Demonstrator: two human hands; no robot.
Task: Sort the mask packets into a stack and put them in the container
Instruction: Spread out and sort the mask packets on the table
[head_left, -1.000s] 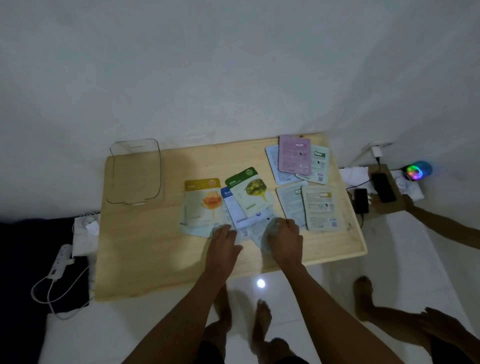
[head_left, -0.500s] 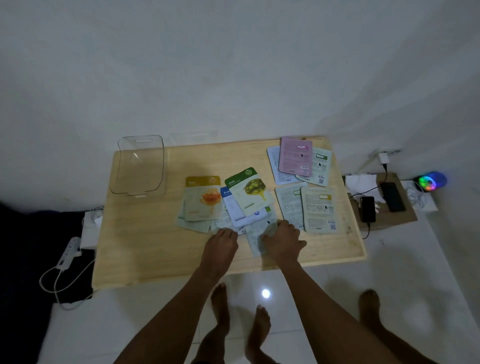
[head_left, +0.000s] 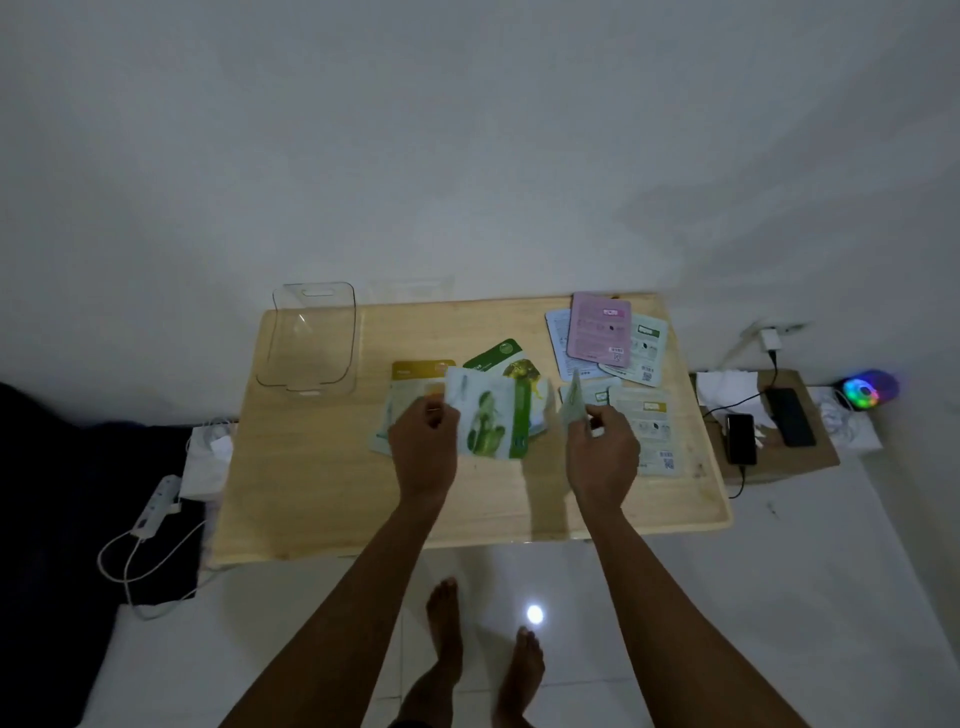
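left hand (head_left: 423, 447) raised over the wooden table (head_left: 311, 493), fingers pinched on the left edge of a green-printed mask packet (head_left: 491, 418), which is lifted and tilted toward the camera. right hand (head_left: 602, 457) apart from the left, closed on a pale packet (head_left: 573, 402) seen nearly edge-on; its print cannot be read. behind the lifted one, a yellow-topped packet (head_left: 423, 371) and a dark green packet (head_left: 506, 358) lie partly hidden; more sit under them, count unclear. pink packet (head_left: 597, 327) overlaps pale ones at the far right corner; another pale packet (head_left: 649, 431) lies just right of the right hand. clear container (head_left: 311, 338) at far left of table, well apart. lighting dim, labels illegible.
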